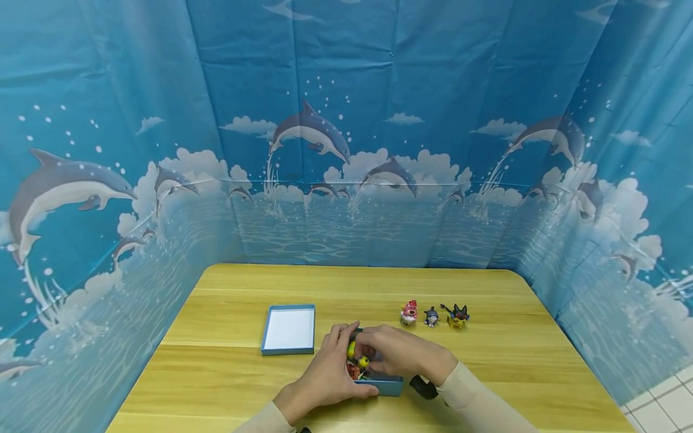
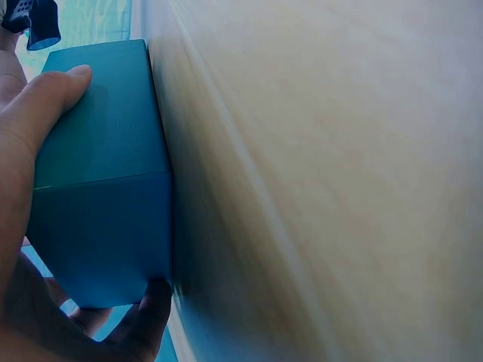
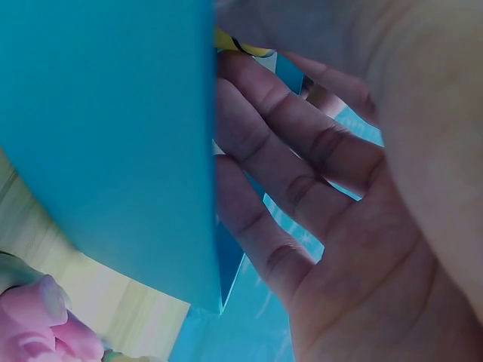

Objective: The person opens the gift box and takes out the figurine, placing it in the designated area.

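A blue box point(image 1: 390, 386) stands at the near middle of the table with its top uncovered. My left hand point(image 1: 329, 374) grips it from the left, thumb along the near side and fingers round toward the far end. In the left wrist view the thumb point(image 2: 64, 90) lies flat on one wall of the box. My right hand point(image 1: 397, 352) reaches down into the box from the right, its thumb and fingertips pinching a yellow figurine point(image 1: 364, 361). A sliver of yellow point(image 3: 253, 50) shows by those fingers in the right wrist view. Beside it lies a red figurine point(image 1: 354, 371), partly hidden.
A blue box lid point(image 1: 288, 329) with a white inside lies at the left. Toward the back right stand a pink figurine point(image 1: 409, 311), a small grey figurine point(image 1: 431, 316) and a yellow and dark figurine point(image 1: 458, 316). A dolphin-print curtain point(image 1: 346, 228) surrounds the wooden table point(image 1: 227, 300).
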Available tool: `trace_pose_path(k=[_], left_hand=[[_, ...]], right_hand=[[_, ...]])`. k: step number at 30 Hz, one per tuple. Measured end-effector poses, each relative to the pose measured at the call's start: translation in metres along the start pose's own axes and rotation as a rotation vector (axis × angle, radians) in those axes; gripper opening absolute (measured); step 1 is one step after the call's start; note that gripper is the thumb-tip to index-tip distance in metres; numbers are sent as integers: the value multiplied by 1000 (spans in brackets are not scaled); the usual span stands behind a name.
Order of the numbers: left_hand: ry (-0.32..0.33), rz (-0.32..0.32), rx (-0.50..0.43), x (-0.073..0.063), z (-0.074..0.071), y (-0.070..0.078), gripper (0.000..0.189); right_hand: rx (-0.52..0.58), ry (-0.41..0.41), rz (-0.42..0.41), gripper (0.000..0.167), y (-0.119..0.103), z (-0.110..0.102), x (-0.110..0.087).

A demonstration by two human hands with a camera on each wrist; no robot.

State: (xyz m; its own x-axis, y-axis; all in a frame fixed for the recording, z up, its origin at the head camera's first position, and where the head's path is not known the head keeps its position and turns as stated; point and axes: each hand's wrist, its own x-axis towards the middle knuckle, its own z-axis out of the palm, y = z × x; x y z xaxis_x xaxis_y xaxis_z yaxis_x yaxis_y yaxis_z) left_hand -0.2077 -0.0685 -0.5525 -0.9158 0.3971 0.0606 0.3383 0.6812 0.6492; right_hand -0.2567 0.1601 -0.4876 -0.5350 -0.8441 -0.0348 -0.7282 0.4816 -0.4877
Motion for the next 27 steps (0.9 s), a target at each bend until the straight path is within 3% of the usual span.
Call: trace_pose_path(k=[14,27], left_hand=[[2,6,9,1,1,-1,135],[-2,4,11,1,0,1,136]], right_hand=[[16,27,-2,18,3,-1,-6],[49,65,18,23,3,-4,-12]])
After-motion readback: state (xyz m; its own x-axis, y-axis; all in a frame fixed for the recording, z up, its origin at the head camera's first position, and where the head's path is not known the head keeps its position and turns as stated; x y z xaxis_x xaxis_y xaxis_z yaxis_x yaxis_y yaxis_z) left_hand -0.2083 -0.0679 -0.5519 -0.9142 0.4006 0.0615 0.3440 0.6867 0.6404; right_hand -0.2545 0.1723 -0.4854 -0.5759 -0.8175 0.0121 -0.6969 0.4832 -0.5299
